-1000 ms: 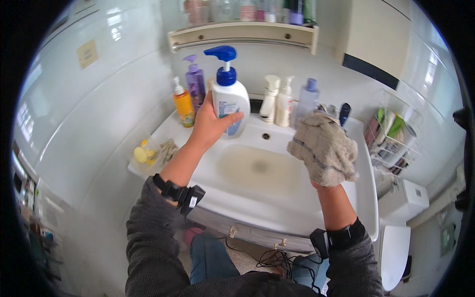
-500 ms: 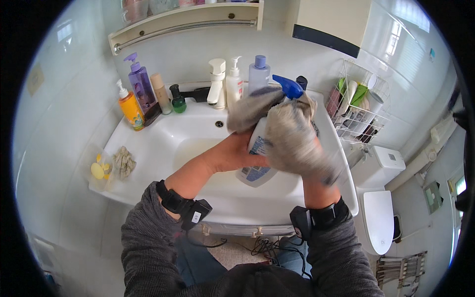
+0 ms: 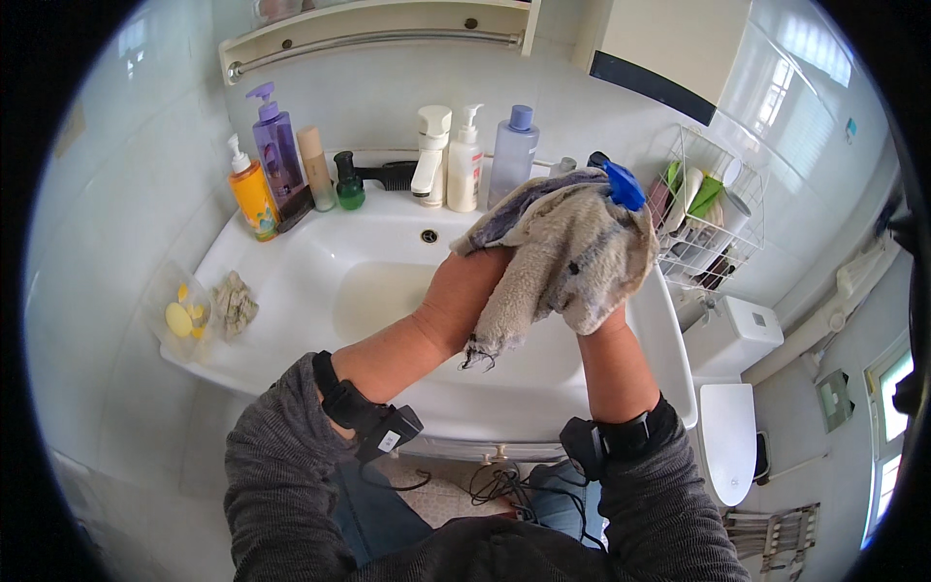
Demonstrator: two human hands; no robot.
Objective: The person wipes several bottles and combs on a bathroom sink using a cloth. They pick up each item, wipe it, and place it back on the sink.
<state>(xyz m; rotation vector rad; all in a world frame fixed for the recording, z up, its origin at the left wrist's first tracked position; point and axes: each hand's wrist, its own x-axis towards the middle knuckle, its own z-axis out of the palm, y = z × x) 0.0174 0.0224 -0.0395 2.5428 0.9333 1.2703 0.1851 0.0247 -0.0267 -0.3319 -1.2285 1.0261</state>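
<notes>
Above the sink [image 3: 281, 339], a grey-beige cloth [image 3: 572, 252] with dark stains and a frayed lower corner is draped around a spray bottle [image 3: 626, 186]. Only the bottle's blue spray head pokes out at the cloth's upper right; its white body is covered. My left hand [image 3: 475, 276] comes in from the left, closed around the bottle, its fingers beneath the cloth. From the right, my right hand [image 3: 609, 325] grips the cloth against the bottle; the cloth covers most of that hand.
Along the sink's back stand a faucet [image 3: 430, 160], a white pump bottle [image 3: 465, 165], a pale blue bottle [image 3: 513, 155] and a black comb [image 3: 393, 176]. An orange pump bottle [image 3: 254, 199] stands left, near a crumpled rag [image 3: 234, 304]. A wire basket [image 3: 713, 209] hangs right, above a toilet [image 3: 729, 436].
The spray bottle has tilted to the right and its white body has gone under the cloth. The cloth, blurred before, now spreads over both hands.
</notes>
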